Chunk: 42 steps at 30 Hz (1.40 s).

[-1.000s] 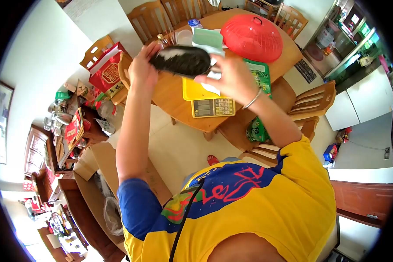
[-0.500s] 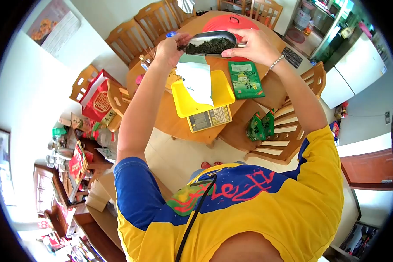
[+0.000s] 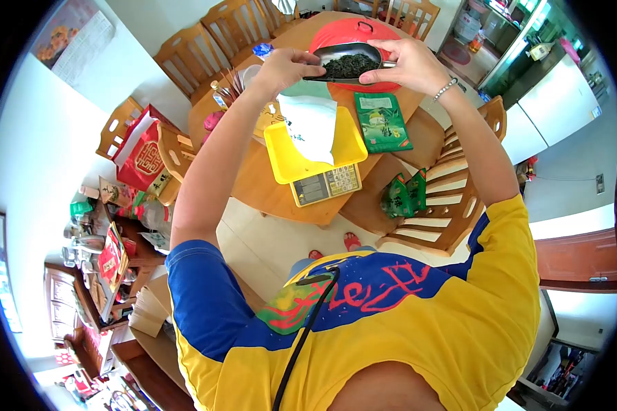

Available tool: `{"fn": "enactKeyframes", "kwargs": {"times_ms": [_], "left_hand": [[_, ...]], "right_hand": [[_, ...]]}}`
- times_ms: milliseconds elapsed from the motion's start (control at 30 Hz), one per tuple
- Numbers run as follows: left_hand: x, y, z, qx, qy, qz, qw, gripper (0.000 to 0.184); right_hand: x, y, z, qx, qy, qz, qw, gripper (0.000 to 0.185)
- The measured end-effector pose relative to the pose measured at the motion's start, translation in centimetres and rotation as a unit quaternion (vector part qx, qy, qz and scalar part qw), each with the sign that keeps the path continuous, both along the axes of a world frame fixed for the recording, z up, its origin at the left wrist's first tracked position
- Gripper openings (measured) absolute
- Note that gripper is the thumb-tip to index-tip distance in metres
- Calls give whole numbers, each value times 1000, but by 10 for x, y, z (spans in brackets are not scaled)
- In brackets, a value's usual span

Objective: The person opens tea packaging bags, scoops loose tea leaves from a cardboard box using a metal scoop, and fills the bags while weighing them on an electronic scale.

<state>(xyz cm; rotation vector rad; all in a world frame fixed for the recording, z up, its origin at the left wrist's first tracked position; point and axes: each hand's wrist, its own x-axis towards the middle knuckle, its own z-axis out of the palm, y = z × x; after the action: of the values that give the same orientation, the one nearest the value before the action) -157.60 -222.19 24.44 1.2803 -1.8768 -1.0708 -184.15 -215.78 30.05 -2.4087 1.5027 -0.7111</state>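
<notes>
A metal scoop (image 3: 332,51) holds dark, leafy material (image 3: 352,66) above the table. My right hand (image 3: 406,66) grips the scoop's handle end. At its front lip, my left hand (image 3: 286,69) has its fingers pressed together on the edge or on some leaves; which one is too small to tell. Below, a white and pale green bag (image 3: 310,130) lies on the yellow tray (image 3: 352,147) of a scale (image 3: 328,185). A green printed packet (image 3: 382,123) lies right of the tray.
A red dome cover (image 3: 339,31) stands behind the scoop on the wooden table (image 3: 264,188). Wooden chairs surround it; green packets (image 3: 403,196) lie on the near right chair (image 3: 445,219). A red bag (image 3: 144,154) is at left, above an open cardboard box (image 3: 159,346).
The scoop, first tipped with its underside partly toward the camera, is now turned so its leaves show. Since half a second ago, both hands and the scoop have shifted slightly right.
</notes>
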Motion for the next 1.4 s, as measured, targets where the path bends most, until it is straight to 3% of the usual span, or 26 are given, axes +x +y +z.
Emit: {"fn": "enactKeyframes", "kwargs": {"times_ms": [233, 300, 633, 733, 800, 900, 933, 1000, 1233, 1333, 1400], "left_hand": [[-17, 10, 17, -105, -113, -15, 988, 38], [-16, 6, 17, -134, -168, -7, 977, 33], [7, 6, 18, -103, -219, 29, 970, 30], [7, 7, 17, -136, -203, 25, 969, 29], [-1, 14, 19, -268, -223, 45, 936, 31], [-7, 11, 23, -343, -252, 29, 905, 33], [-10, 10, 23, -343, -252, 30, 904, 33], [-14, 8, 23, -232, -236, -5, 944, 32], [-8, 5, 15, -230, -223, 5, 947, 27], [-2, 7, 16, -204, -236, 1, 950, 24], [1, 4, 13, -232, -230, -21, 945, 21]], "right_hand": [[-5, -11, 8, 6, 27, 4, 1000, 80], [-12, -21, -2, -36, 7, 28, 999, 88], [-9, -34, -3, -47, -35, 76, 995, 83], [-8, -30, 7, 3, 16, 53, 998, 81], [-7, -30, 8, 4, 31, 54, 998, 79], [-4, -28, 14, 7, 35, 60, 998, 79], [-4, -29, 13, 7, 35, 61, 998, 79], [-4, -33, 9, -2, 18, 68, 998, 79], [1, -22, 18, 5, 53, 42, 998, 79], [-5, -33, 4, -72, 10, 99, 992, 76], [-7, -31, 7, -76, 62, 66, 993, 76]]}}
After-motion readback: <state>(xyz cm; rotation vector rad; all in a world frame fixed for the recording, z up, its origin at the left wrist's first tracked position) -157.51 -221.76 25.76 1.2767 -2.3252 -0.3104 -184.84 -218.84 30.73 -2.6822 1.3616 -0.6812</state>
